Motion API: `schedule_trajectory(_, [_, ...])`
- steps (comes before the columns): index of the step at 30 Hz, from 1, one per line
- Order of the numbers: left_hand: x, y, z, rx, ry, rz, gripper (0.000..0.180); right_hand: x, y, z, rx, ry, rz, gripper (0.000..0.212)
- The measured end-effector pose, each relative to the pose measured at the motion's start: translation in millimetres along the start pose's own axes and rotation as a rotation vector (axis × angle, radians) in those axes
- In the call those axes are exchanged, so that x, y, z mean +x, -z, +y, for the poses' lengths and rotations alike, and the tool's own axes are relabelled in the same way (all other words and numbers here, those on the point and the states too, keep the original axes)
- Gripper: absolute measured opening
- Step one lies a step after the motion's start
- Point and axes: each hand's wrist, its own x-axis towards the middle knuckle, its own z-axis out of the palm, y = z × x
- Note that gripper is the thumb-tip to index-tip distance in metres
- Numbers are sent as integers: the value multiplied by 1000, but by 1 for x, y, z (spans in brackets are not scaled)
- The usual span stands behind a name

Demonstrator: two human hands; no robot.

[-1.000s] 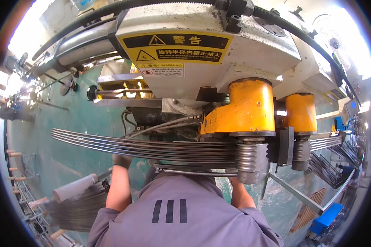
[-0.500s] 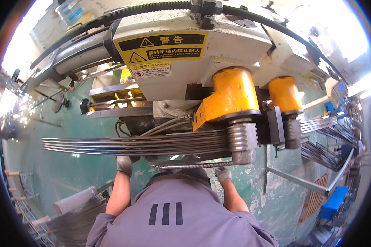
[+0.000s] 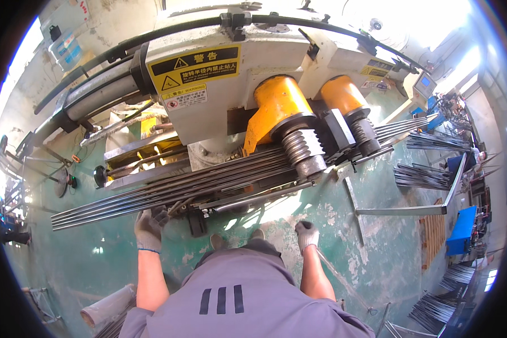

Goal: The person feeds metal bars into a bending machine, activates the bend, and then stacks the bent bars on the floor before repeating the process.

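Observation:
A row of long, thin metal tubes (image 3: 112, 204) lies slanted across the front of a bending machine (image 3: 208, 112), passing under two orange cylinder housings (image 3: 284, 101) with ribbed steel ends. My left hand (image 3: 148, 231), in a pale knitted glove with darkened fingers, is up against the near edge of the tubes. Its fingers look apart, though the tips are partly covered by the tubes. My right hand (image 3: 307, 235), gloved alike, hangs below the tubes, away from the machine. Its fingers are curled, and whatever may be inside them is hidden.
Black-and-yellow warning labels (image 3: 194, 70) mark the machine body. Bundles of tubes (image 3: 422, 176) rest on the right beside a metal floor frame (image 3: 403, 211), a wooden pallet (image 3: 434, 236) and a blue box (image 3: 462, 231). A wrapped roll (image 3: 110, 307) lies at lower left.
The whole view has tilted, so the tubes now slope up to the right. More of my left hand shows below the tubes. My right hand stays curled and apart from the machine.

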Motion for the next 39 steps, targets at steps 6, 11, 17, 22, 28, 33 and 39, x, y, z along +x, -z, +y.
schedule_trajectory(6, [-54,-47,25,-84,-181,-86,32,45,-6,-140,444,346,145,32])
schedule_trajectory(11, [-78,-97,45,-117,-334,-209,43,43,1,-228,768,402,128,42])
schedule_trajectory(17, [-111,-142,72,79,-624,-206,46,81,10,-246,792,460,88,47])
schedule_trajectory(22, [-134,-213,147,194,-906,-107,42,84,16,-283,907,297,16,46])
schedule_trajectory(28, [-170,-333,167,455,-1083,-62,39,123,21,-280,1044,271,-158,42])
schedule_trajectory(33, [-183,-414,150,600,-1075,-302,52,136,18,-296,1054,237,-249,37])
schedule_trajectory(39, [-182,-481,115,816,-1220,-465,43,150,13,-304,1012,301,-318,38])
